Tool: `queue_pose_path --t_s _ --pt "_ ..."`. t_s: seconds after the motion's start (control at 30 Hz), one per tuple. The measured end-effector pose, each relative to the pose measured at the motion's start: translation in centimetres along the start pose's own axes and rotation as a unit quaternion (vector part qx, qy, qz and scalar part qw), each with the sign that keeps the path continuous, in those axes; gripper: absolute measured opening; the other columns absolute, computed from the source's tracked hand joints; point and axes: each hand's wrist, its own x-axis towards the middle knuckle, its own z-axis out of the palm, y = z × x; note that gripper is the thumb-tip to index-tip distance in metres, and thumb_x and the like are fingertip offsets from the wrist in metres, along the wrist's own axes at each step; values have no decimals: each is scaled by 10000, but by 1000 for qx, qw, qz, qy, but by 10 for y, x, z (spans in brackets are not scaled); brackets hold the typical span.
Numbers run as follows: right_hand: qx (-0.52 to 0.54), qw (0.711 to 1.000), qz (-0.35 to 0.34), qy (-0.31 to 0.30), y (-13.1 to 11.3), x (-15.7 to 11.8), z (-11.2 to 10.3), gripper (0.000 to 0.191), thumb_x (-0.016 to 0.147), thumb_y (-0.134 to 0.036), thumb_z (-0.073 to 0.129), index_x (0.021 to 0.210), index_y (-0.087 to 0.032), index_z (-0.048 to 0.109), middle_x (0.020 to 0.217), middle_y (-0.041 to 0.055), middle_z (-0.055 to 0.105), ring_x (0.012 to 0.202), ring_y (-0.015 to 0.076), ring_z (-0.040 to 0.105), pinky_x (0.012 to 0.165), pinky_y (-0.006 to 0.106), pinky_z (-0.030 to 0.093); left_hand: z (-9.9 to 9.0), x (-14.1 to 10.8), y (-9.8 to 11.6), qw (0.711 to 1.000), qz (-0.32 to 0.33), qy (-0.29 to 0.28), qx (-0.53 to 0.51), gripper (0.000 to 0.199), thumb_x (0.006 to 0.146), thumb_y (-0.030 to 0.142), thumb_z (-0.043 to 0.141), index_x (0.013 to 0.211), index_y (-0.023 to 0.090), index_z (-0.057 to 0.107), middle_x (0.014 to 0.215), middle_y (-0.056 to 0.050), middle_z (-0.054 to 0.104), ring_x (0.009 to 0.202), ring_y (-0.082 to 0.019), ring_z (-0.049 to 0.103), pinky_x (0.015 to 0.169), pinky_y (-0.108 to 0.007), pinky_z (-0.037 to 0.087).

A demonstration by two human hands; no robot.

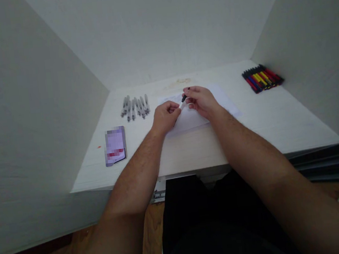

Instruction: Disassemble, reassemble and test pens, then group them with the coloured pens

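Over the middle of the white desk, both of my hands meet at one pen (184, 98) with a clear barrel and a black upper part. My left hand (167, 116) is closed on the pen's clear lower end. My right hand (200, 100) pinches the black end between thumb and fingers, the other fingers curled beneath. The pen is tilted, its black end up and to the right. Under the hands lie white paper sheets (226, 100). Whether the pen's parts are joined or apart is too small to tell.
Several clear pens (135, 108) lie in a group at the left. A phone (115, 145) with a purple, pixelated face is nearer the left edge. Several red, yellow and blue pens with black ends (262, 79) lie at the right. Partition walls (176, 28) enclose the desk (285, 126).
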Motion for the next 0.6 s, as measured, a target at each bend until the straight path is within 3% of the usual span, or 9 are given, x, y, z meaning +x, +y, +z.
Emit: queue_pose_path --t_s 0.2,0.37,0.6 --pt "-60 998 26 -19 5 1 -1 267 708 -301 800 700 -171 566 669 -4 634 532 74 569 407 163 429 -2 0 -2 1000 4 9 4 157 720 292 653 824 177 675 684 8 649 610 -121 553 589 -254 447" --pt "-50 999 2 10 3 1 1 202 796 -254 715 711 -173 551 725 17 671 565 87 618 397 157 411 -2 1 -4 1000 -3 12 2 165 721 298 654 837 184 679 717 6 660 632 -124 559 594 -254 446" --pt "-31 999 -22 9 0 -1 4 310 812 -449 705 821 -219 497 752 28 716 570 119 662 379 159 389 -4 -1 3 1000 -22 -10 12 163 734 310 641 831 184 676 694 1 652 615 -129 552 574 -257 433"
